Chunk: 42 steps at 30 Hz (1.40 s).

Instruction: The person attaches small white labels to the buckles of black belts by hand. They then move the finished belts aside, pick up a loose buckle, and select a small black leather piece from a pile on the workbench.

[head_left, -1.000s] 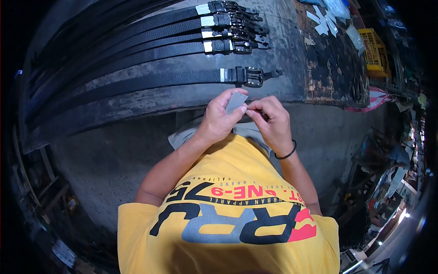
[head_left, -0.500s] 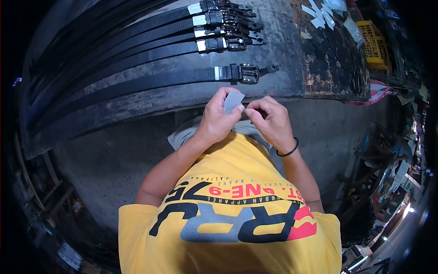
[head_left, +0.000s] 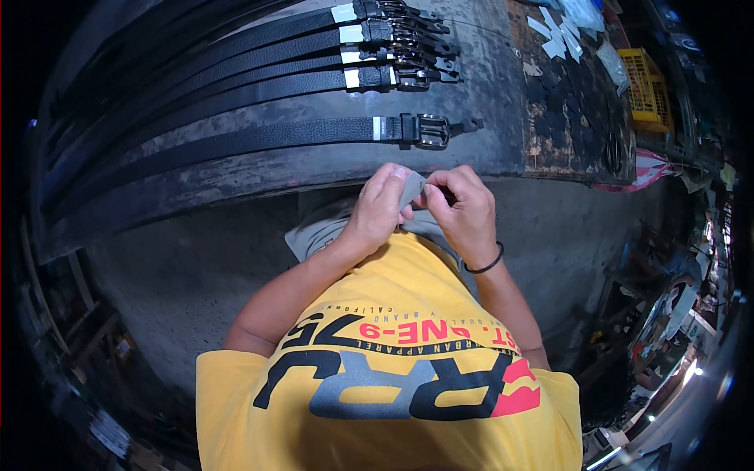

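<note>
A small grey tag (head_left: 410,189) is held between the thumb and fingers of my left hand (head_left: 377,208), near the table's front edge. My right hand (head_left: 463,210), with a black band on its wrist, pinches at the tag's upper right corner; whatever else its fingertips hold is too small to make out. Just beyond my hands, a single black belt (head_left: 298,133) lies on the table, with a metal buckle (head_left: 433,131) and a white label (head_left: 379,128) around it.
Several more black belts (head_left: 275,82) with white labels lie farther back on the dark table (head_left: 479,153). White strips (head_left: 555,35) and dark scraps sit at the right, beside a plastic bag (head_left: 613,67). A yellow crate (head_left: 646,88) stands past the table's right edge.
The tag has tilted and moved slightly right in my left hand. My right hand's fingertips now meet its upper corner. The view has shifted a little.
</note>
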Each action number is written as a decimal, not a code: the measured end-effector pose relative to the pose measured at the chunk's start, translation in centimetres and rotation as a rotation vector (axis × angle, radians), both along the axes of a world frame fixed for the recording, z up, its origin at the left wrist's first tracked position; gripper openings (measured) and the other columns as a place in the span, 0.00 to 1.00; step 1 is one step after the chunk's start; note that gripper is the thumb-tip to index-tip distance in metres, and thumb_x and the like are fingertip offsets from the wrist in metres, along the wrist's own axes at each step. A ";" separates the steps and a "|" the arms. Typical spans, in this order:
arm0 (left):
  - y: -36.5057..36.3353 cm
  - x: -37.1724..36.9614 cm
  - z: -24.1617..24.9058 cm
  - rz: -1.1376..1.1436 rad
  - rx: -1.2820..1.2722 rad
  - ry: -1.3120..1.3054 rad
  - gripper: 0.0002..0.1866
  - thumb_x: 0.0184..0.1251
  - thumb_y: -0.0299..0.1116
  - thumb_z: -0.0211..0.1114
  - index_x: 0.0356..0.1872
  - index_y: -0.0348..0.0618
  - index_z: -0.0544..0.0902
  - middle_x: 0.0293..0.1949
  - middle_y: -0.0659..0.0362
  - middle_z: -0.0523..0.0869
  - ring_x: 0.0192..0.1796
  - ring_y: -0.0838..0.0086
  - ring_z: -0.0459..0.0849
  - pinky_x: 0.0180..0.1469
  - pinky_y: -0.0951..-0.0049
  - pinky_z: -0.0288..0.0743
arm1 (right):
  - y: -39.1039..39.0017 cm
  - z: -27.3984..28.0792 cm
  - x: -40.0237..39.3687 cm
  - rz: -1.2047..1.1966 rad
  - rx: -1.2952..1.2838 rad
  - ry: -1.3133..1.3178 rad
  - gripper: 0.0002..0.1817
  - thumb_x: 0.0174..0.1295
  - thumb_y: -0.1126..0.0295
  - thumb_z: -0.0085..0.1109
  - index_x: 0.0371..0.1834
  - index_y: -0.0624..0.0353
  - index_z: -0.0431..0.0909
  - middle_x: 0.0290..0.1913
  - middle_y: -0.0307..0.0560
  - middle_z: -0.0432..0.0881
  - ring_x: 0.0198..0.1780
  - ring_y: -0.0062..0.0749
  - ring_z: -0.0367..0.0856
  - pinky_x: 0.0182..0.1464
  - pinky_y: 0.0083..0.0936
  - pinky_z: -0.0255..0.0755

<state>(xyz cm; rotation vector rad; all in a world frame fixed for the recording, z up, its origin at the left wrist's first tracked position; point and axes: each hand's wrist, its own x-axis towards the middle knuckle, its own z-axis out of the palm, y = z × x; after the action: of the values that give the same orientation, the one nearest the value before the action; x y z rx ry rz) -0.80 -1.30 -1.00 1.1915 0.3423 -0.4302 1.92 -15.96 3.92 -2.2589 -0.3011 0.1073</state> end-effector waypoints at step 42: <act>1.3 0.6 0.3 -0.048 0.371 -0.473 0.08 0.68 0.28 0.58 0.44 0.36 0.79 0.38 0.59 0.81 0.40 0.77 0.80 0.44 0.76 0.74 | 0.0 0.0 -0.1 0.016 0.018 -0.062 0.06 0.54 0.78 0.62 0.35 0.60 0.81 0.32 0.48 0.78 0.30 0.40 0.80 0.32 0.30 0.74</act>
<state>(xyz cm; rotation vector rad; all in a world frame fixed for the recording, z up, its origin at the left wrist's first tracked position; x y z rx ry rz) -0.20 -0.04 -0.71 1.6205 -0.0203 -0.1154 1.78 -15.94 3.93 -2.2458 -0.3514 0.0424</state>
